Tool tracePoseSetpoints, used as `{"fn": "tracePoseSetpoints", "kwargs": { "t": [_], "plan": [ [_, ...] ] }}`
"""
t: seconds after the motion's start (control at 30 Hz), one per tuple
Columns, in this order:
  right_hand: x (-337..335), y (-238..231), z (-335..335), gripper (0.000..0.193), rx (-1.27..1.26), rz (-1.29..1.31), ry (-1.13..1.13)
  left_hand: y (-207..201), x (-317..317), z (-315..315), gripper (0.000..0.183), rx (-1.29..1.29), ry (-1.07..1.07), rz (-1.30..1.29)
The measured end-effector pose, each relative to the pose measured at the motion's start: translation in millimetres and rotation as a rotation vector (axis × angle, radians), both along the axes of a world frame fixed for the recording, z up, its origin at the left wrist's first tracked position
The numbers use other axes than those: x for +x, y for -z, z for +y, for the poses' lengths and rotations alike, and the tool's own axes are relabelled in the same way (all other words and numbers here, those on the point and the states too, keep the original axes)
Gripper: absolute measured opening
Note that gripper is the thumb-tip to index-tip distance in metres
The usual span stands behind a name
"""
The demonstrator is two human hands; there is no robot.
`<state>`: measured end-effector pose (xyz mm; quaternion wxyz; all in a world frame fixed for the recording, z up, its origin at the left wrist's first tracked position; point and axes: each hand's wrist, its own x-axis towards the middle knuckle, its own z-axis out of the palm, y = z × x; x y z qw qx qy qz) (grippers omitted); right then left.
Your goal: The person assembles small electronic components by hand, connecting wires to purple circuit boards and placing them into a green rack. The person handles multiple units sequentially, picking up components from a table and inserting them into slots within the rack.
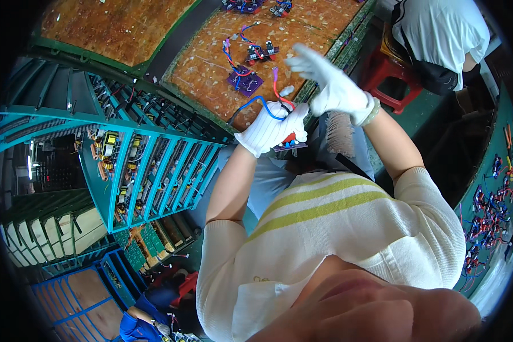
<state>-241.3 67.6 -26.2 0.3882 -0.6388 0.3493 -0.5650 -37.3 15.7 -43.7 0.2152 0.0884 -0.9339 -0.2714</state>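
My left hand (273,128), in a white ribbed glove, is closed around a small circuit board (290,146) whose lower edge shows below the fingers. A red wire (278,91) and a blue wire (251,103) rise from it. To the right, my gloved right hand (336,85) holds nothing, its fingers stretched out and apart, near the bench edge. On the bench just ahead lie a purple circuit board (245,81) with red and blue wires and another board with black parts (262,53).
The worn wooden bench (194,74) carries more boards (242,5) at its far end. Left stands a teal rack (154,171) full of circuit boards. A person in white sits on a red stool (390,80); a green table (490,165) at right holds many wired boards.
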Motion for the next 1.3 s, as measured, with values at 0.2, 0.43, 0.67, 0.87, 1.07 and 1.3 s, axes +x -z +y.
{"fn": "tracePoseSetpoints", "kwargs": {
  "t": [0.2, 0.43, 0.67, 0.87, 1.07, 1.3],
  "plan": [
    [43.2, -23.1, 14.6, 0.042, -0.125, 0.264, -0.235, -8.7, -20.8, 24.9, 0.015, 0.695, -0.031, -0.116],
    [38.7, -23.2, 26.2, 0.029, 0.185, -0.121, -0.250, -8.9, -10.1, 16.8, 0.020, -0.240, 0.055, 0.032],
    [21.4, 2.6, 18.9, 0.024, 0.125, -0.529, -0.311, -14.0, 6.5, 22.5, 0.025, 0.054, -0.002, 0.065],
    [18.1, -7.4, 16.4, 0.021, 0.119, -0.524, -0.041, -34.3, -10.1, 29.7, 0.015, 1.137, -0.149, 0.096],
    [-17.5, 26.7, -38.6, 0.022, 0.260, -1.015, -0.114, -19.1, -3.2, 28.2, 0.066, 1.260, 0.062, 0.367],
    [-32.8, 7.4, -49.0, 0.057, 0.257, -0.211, 0.709, -25.0, -14.3, 26.8, 0.033, 1.481, -0.418, 0.748]
  ]
}}
